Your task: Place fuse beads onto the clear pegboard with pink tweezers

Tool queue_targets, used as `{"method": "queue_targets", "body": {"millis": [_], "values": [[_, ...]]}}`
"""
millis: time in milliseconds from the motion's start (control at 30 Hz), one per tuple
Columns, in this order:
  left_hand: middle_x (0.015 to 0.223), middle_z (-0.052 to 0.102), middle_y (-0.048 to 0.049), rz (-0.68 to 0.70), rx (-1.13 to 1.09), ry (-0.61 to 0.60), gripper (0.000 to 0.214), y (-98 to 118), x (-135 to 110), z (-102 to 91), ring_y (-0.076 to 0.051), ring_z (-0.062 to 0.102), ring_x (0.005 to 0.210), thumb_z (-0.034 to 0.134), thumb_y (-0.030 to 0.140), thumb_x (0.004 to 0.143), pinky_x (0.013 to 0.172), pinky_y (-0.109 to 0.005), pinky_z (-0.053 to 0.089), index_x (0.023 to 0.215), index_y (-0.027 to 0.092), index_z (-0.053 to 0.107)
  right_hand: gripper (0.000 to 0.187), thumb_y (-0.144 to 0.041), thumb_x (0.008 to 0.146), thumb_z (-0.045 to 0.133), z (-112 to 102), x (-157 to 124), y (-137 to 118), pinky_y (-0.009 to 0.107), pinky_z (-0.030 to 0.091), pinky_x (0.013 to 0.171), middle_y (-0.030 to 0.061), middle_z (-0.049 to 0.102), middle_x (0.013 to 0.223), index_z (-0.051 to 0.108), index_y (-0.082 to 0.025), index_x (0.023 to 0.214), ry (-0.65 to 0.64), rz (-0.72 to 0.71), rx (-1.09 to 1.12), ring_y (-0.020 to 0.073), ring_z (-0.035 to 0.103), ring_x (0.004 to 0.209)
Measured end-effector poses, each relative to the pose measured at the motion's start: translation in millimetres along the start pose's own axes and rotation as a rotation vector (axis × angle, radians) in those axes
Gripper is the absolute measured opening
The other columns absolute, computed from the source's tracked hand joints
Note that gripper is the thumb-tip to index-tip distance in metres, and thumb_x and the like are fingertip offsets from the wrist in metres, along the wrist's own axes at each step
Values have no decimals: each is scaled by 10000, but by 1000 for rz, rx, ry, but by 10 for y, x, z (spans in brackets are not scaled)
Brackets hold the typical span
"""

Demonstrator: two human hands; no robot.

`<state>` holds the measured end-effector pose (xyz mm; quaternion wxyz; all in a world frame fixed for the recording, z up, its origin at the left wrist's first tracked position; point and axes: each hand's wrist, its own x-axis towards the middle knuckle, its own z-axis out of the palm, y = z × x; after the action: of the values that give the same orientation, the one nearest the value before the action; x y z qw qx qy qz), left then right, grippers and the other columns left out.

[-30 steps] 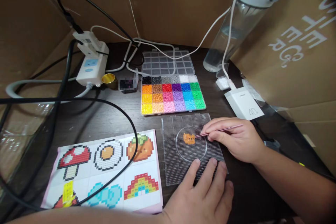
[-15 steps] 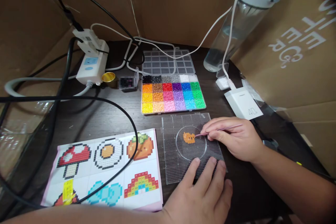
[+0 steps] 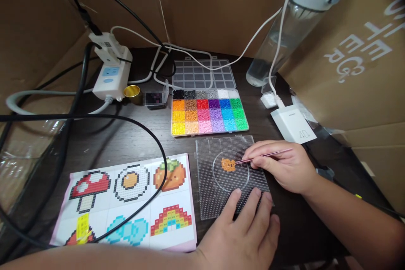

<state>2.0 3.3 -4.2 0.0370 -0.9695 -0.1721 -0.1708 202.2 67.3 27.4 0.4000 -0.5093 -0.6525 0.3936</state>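
Note:
A clear pegboard (image 3: 207,194) lies on the dark table, with a round outline on it. Inside that ring sits a small figure of orange beads (image 3: 228,165) with a few dark ones. My right hand (image 3: 281,164) pinches a pair of pink metallic tweezers (image 3: 268,155), whose tips reach the figure's right edge. Spread fingers of my left hand (image 3: 243,232) rest on the board's near edge, holding nothing. Beyond the board stands an open bead box (image 3: 209,113), its compartments filled with beads sorted by colour.
A pattern sheet (image 3: 126,202) lies to the left, crossed by a looping black cable (image 3: 160,147). Around the back are a power strip (image 3: 112,74), a gold cup (image 3: 132,93), a water bottle (image 3: 272,42) and a white power adapter (image 3: 292,124). Cardboard walls (image 3: 215,8) enclose the table.
The view has shifted very slightly. Both hands keep nearly the same place, with the tweezer tips still at the right edge of the orange bead figure.

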Motion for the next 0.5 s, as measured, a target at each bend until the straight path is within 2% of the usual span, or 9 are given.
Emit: {"method": "queue_targets", "body": {"millis": [367, 500], "values": [[1452, 519, -116, 16, -16, -42, 441, -17, 10, -18, -306, 460, 1330, 400, 412, 1005, 1041, -477, 344, 1366, 217, 561, 113, -228, 845, 699, 9, 7, -17, 275, 620, 657, 64, 778, 819, 805, -228, 808, 9, -2, -4, 185, 730, 752], [1449, 519, -124, 19, -27, -45, 471, -19, 10, -28, -311, 463, 1328, 392, 452, 1000, 1037, -483, 349, 1364, 205, 562, 123, -188, 840, 693, 13, 8, -22, 257, 616, 656, 55, 779, 829, 807, -230, 819, -1, -6, 1, 169, 726, 742]]}}
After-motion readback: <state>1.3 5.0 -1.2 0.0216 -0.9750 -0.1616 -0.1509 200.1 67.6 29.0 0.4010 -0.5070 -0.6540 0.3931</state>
